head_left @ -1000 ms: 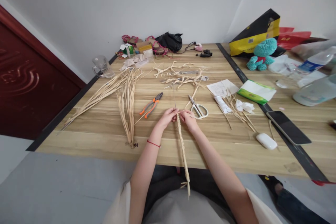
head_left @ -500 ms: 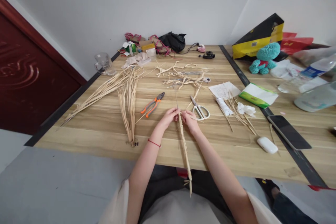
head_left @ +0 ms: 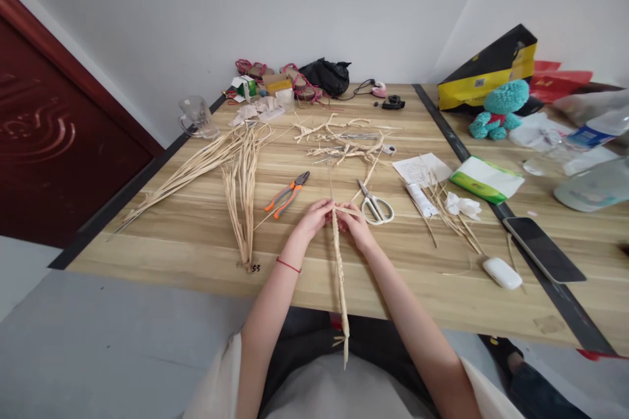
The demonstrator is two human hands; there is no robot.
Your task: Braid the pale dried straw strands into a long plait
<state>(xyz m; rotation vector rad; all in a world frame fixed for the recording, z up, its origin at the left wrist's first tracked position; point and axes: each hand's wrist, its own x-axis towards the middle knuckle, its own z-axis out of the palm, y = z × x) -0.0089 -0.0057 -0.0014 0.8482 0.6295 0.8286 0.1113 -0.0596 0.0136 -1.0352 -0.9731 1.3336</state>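
Observation:
Between my hands a long straw-coloured wrapped stem runs toward me past the table's front edge, with loose ends at its near tip. My left hand pinches its far end, where a thin wire sticks out. On the other side my right hand is closed on a flat straw strip that crosses the stem's top; its fingertips are partly hidden. Beside that hand lie white-handled scissors. Pliers with orange grips rest to the left of my left hand.
Bundles of straw strips lie on the left, near a glass mug. Several wrapped twigs spread across the middle. Right of the scissors are a white tube, a tissue pack, a phone and a white case.
The stem's near end swings slightly right, then back left. My right fingers have shifted, and the strip now shows more plainly across the stem's top. The view has turned a little.

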